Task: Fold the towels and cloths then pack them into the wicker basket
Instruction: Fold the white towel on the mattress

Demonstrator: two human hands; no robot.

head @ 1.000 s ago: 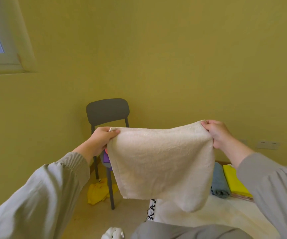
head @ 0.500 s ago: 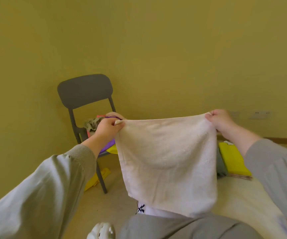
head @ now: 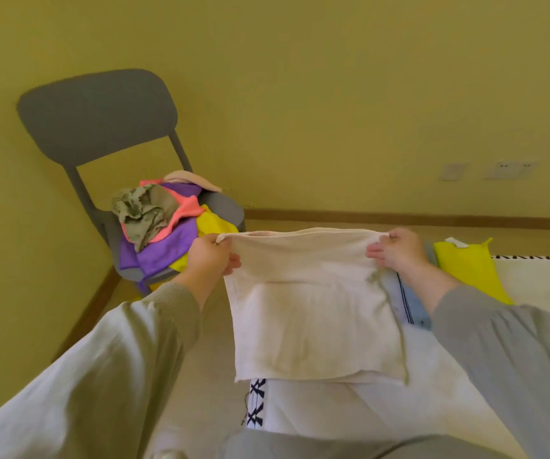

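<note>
Head view: cream towel [head: 310, 309] held doubled above the left edge of the bed [head: 531, 283], fingers [head: 375, 254] of left hand [head: 207, 260] and right hand [head: 399, 250] pinching its 2 top corners. Hold it taut, lay flat, match corners before folding.

Grey chair [head: 98, 114] standing against an olive-yellow wall [head: 333, 77]
Right of the chair, a wooden skirting board [head: 399, 218] is running along the wall, sockets [head: 511, 168] are sitting above it, and a white bed [head: 531, 279] is lying beside beige floor [head: 207, 329].
</note>
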